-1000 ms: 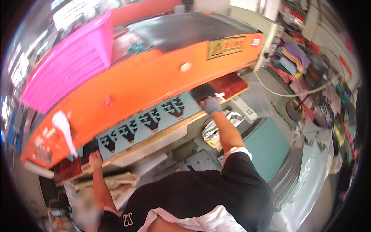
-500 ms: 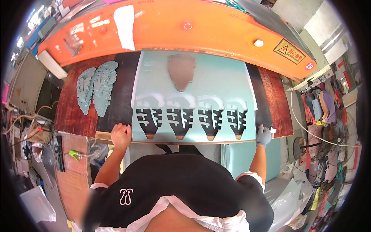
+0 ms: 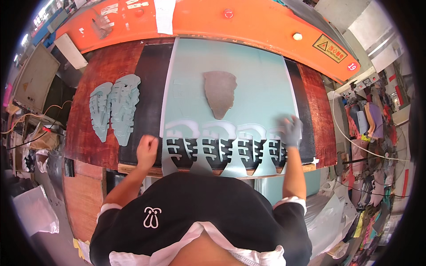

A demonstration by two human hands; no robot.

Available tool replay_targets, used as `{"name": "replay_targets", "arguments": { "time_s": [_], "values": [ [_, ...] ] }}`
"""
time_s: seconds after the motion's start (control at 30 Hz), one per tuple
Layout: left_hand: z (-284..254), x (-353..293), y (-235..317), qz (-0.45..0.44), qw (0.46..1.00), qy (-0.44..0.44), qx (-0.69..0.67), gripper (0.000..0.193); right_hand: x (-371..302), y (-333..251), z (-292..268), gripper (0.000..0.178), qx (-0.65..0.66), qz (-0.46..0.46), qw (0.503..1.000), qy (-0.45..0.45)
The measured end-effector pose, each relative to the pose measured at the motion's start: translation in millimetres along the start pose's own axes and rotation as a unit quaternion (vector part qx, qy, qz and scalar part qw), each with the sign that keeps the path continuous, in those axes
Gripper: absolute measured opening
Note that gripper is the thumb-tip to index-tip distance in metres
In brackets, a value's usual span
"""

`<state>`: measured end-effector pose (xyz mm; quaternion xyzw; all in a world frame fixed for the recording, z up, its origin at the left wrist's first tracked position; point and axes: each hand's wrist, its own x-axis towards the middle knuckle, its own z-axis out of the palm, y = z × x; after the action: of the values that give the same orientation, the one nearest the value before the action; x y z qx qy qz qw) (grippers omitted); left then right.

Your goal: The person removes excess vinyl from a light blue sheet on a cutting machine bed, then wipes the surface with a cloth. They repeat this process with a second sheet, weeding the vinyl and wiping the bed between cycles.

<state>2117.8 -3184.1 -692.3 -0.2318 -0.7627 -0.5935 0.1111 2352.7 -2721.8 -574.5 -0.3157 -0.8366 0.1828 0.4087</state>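
Observation:
A pale green sheet [image 3: 186, 88] lies on the black board, with a row of several slotted, tapered cutouts along its near end. On the sheet rests a flat brown-grey tapered plate [image 3: 219, 95]. My right hand [image 3: 291, 131], in a grey glove, is over the sheet's right side, just above the rightmost cutout. Its fingers look spread, though partly blurred, and I see nothing held. Left of the sheet, my left hand [image 3: 147, 151] is closed in a bare fist by the near edge of the black board. Nothing shows in it.
Two stacks of cut green pieces, a left one [image 3: 100, 111] and a right one [image 3: 124, 108], lie on the reddish-brown board at left. An orange machine beam [image 3: 199, 22] spans the far side, with a paper strip hanging on it. Coloured material pieces [image 3: 370, 119] hang at right.
My right hand has left the near right edge and moved up and left over the sheet. My left hand has come off the front edge and closed. The view has shifted closer.

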Motion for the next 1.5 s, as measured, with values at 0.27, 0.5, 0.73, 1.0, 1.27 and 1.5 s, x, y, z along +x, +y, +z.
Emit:
{"name": "replay_targets", "arguments": {
  "time_s": [0.27,0.5,0.73,1.0,1.27,1.5],
  "values": [
    [122.0,71.0,65.2,0.209,0.951,-0.117,0.197,0.051,-18.4,-222.3,162.2,0.085,-0.232,-0.061,0.946,-0.220],
    [130.0,67.4,59.5,0.191,0.937,-0.171,0.239,0.056,-7.4,-238.5,159.0,0.086,-0.212,-0.010,0.948,-0.238],
    [127.1,63.9,65.0,0.234,0.931,-0.136,0.244,0.042,26.3,-177.3,123.1,0.079,0.332,0.103,0.905,-0.248],
    [124.5,61.7,67.6,0.233,0.931,-0.137,0.247,0.039,30.9,-148.5,92.0,0.078,-0.091,-0.015,0.978,-0.188],
    [121.4,59.8,70.9,0.234,0.931,-0.136,0.243,0.039,19.4,-142.7,92.7,0.079,-0.188,-0.060,0.968,-0.158],
    [122.0,63.4,72.5,0.261,0.932,-0.123,0.221,0.037,36.5,-117.1,90.4,0.074,-0.077,-0.068,0.981,-0.166]
  ]
}}
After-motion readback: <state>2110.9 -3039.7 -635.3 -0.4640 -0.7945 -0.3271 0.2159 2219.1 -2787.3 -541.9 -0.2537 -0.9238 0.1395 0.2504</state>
